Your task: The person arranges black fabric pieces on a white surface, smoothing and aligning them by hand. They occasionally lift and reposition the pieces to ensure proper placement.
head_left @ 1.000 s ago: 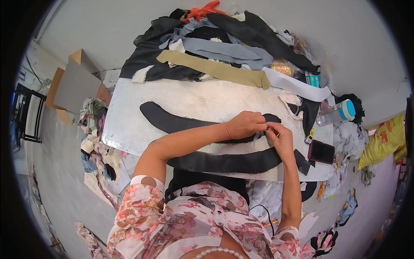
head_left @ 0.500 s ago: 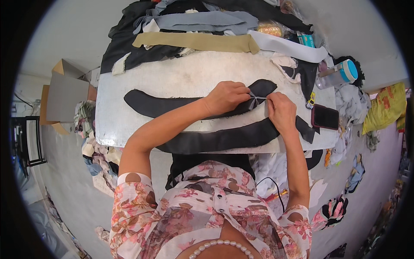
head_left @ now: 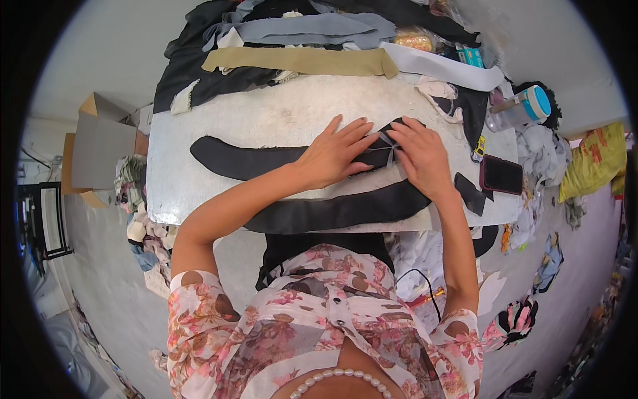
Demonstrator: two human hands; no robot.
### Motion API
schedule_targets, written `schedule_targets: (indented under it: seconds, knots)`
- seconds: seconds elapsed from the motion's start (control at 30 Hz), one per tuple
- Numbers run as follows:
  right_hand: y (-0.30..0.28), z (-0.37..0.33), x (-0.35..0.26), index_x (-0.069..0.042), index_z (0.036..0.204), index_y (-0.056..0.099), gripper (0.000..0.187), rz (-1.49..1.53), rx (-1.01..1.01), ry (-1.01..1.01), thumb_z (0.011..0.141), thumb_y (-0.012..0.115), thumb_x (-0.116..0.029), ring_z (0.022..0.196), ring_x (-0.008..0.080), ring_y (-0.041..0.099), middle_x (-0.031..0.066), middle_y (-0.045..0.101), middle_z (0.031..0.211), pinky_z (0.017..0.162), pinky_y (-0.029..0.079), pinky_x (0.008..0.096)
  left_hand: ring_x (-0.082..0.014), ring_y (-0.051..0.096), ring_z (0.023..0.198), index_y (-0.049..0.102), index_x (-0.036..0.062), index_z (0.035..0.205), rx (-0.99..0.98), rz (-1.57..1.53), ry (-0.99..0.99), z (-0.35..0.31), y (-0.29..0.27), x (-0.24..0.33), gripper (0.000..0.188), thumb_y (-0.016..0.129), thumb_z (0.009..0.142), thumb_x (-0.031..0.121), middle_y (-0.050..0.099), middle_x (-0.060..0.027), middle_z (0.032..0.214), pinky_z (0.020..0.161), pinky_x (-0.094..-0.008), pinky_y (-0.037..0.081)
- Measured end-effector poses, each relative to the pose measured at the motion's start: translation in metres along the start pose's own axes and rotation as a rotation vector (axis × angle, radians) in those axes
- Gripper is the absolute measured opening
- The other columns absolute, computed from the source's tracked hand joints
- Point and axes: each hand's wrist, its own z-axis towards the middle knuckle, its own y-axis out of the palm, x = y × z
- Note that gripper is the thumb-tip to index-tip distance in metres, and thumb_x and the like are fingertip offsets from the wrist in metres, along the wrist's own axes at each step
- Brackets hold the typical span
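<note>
A curved black fabric strip [head_left: 249,163] lies across the pale tabletop [head_left: 199,193]. Pressed flat on its right half is my left hand [head_left: 337,151], fingers spread. My right hand [head_left: 423,154] rests over the strip's right end, its fingers stretched out and touching the cloth. Between the two hands, thin light grey strands [head_left: 391,147] lie crossed on the black fabric. Nearer to me, a second curved black strip [head_left: 339,211] runs along the front edge of the table, partly under my right wrist.
Along the back lie a tan strip [head_left: 299,61], a white strip [head_left: 445,70] and grey cloth [head_left: 312,31]. To the right are a phone [head_left: 501,176], a small yellow object [head_left: 478,149], a black scrap [head_left: 469,194] and a clear jar with a blue lid [head_left: 518,110]. Cloth scraps litter the floor.
Both hands have let go of the light strands they were pinching. Their fingers have opened and now lie flat on the black strip, with the strands left on it.
</note>
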Motion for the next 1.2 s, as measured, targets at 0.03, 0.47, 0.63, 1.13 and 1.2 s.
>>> schedule_targets:
  seconds: [0.03,0.47,0.63,1.13,1.2]
  knots:
    - [0.006,-0.003,0.004,-0.007,0.124,0.06,0.042,-0.063,-0.026,0.017,0.082,0.066,-0.007,0.131,0.0282,0.047,0.0088,0.057,0.134,0.104,0.037,0.0453,-0.0313,0.031,0.141,0.04,0.0055,0.143,-0.064,0.01,-0.038,-0.003,0.002,-0.001,0.064,0.059,0.092,0.039,0.037,-0.0155,0.15,0.114,-0.053,0.025]
    - [-0.02,-0.003,0.071,-0.003,0.09,0.07,0.01,-0.197,0.473,0.432,0.083,0.07,-0.011,0.08,0.0211,0.067,0.0092,0.069,0.087,0.07,0.051,0.0306,-0.035,0.024,0.145,0.036,0.0101,0.148,-0.055,-0.066,-0.165,-0.016,-0.016,-0.001,0.065,0.055,0.095,0.041,0.031,-0.0169,0.154,0.117,-0.0556,0.016]
    - [-0.044,-0.001,0.105,-0.003,0.09,0.07,0.011,0.011,0.37,0.682,0.086,0.068,-0.013,0.067,0.0112,0.064,0.0039,0.069,0.073,0.065,0.049,0.0263,-0.0351,0.03,0.143,0.05,0.0094,0.136,0.104,-0.052,-0.216,-0.041,-0.036,-0.014,0.05,0.064,0.091,0.025,0.041,-0.0162,0.148,0.115,-0.055,0.019]
    - [-0.021,0.028,0.133,-0.008,0.078,0.069,0.026,-0.418,0.001,0.708,0.079,0.07,-0.034,0.077,0.0335,0.066,0.0119,0.069,0.078,0.066,0.05,0.0443,-0.0331,0.039,0.139,0.07,0.0092,0.107,0.388,0.045,-0.459,-0.129,-0.077,-0.029,0.025,0.068,0.083,0.008,0.057,-0.0107,0.136,0.114,-0.0527,0.023]
    - [-0.023,0.025,0.145,-0.006,0.081,0.071,0.027,-0.308,0.095,0.697,0.082,0.069,-0.033,0.07,0.0303,0.066,0.014,0.067,0.074,0.065,0.05,0.0407,-0.0331,0.042,0.137,0.07,0.0093,0.106,0.419,0.082,-0.45,-0.133,-0.081,-0.029,0.025,0.07,0.081,0.007,0.058,-0.0108,0.133,0.112,-0.0522,0.026]
